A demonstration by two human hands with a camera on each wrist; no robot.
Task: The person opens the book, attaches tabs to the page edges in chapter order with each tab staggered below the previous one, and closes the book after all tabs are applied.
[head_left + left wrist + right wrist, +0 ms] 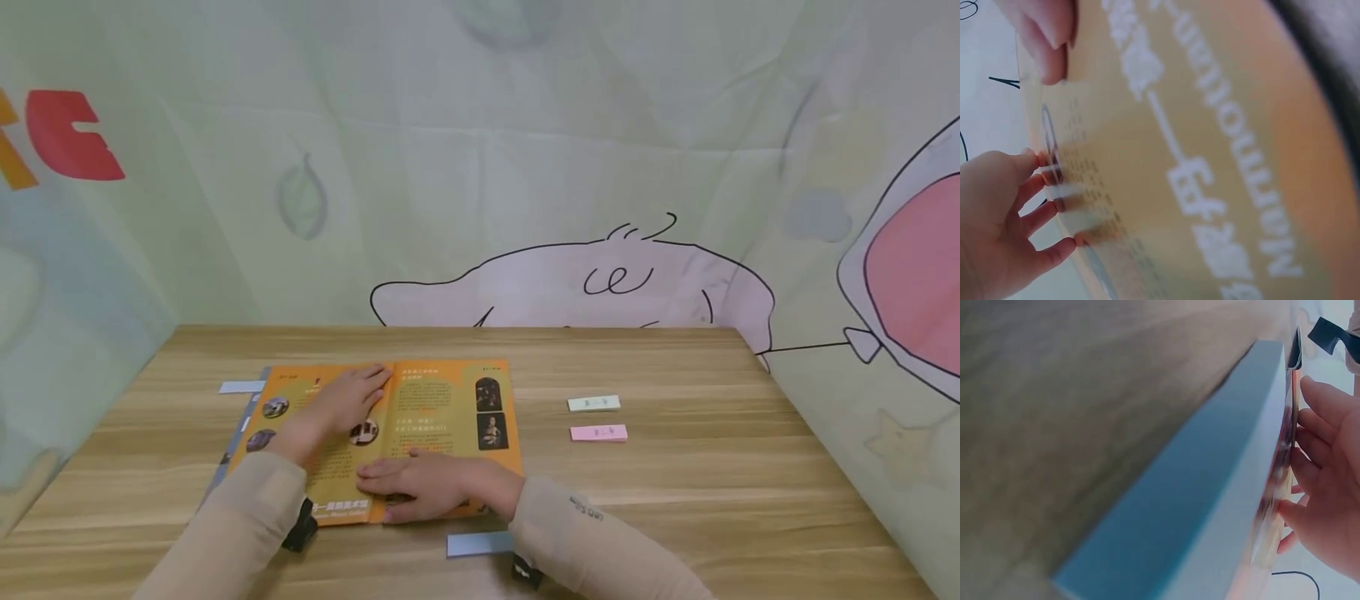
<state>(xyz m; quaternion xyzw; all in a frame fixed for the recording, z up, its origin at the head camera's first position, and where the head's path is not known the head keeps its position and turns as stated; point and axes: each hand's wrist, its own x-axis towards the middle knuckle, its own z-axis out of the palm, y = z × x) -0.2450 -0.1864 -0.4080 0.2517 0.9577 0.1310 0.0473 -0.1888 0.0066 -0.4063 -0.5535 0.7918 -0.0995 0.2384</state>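
An open magazine (442, 400) with orange and olive pages lies on the wooden table. My left hand (348, 404) presses on its left page near the fold, with fingers pointing away from me. In the left wrist view, the fingertips of the left hand (997, 219) meet the page, and part of the other hand shows at the top. Across the lower part of the fold rests my right hand (431, 483), fingers pointing left. The right wrist view shows the right hand (1329, 456) flat along the pages, beside a blue strip (1191, 469).
To the right of the magazine lie a pale green strip (594, 403) and a pink strip (597, 433), both with handwriting. A light blue strip (240, 387) sits at the magazine's upper left. Another blue strip (478, 544) lies below, close to my right sleeve. A printed cloth backdrop (480, 167) stands behind the table.
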